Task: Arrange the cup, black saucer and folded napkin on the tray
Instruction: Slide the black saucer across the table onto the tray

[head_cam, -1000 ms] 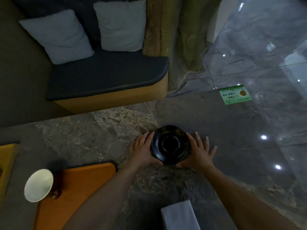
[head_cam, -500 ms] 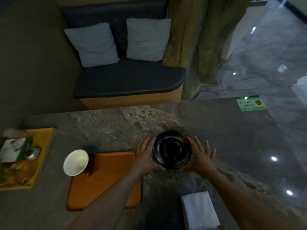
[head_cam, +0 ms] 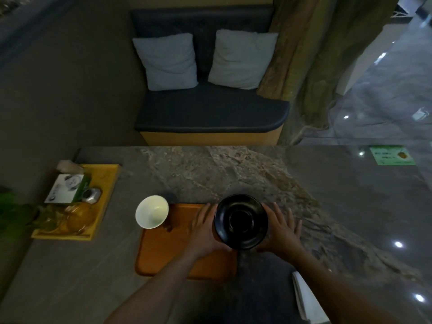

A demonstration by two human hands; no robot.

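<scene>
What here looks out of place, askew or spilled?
Nothing is spilled or damaged. The folded napkin lies off the orange tray, and the black saucer, between both hands, overhangs the tray's right edge.

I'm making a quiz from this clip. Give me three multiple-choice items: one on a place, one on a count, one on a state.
1. Where is the white ceramic cup?
A on the bench
B at the orange wooden tray's far left corner
C on the napkin

2. How many pale cushions lean on the bench?
A two
B three
C four

3. The round black saucer is:
A lying alone
B upside down on the cup
C held between both hands

B: the cup stands at the tray's corner.
A: two cushions show.
C: the left hand and right hand flank it.
</scene>
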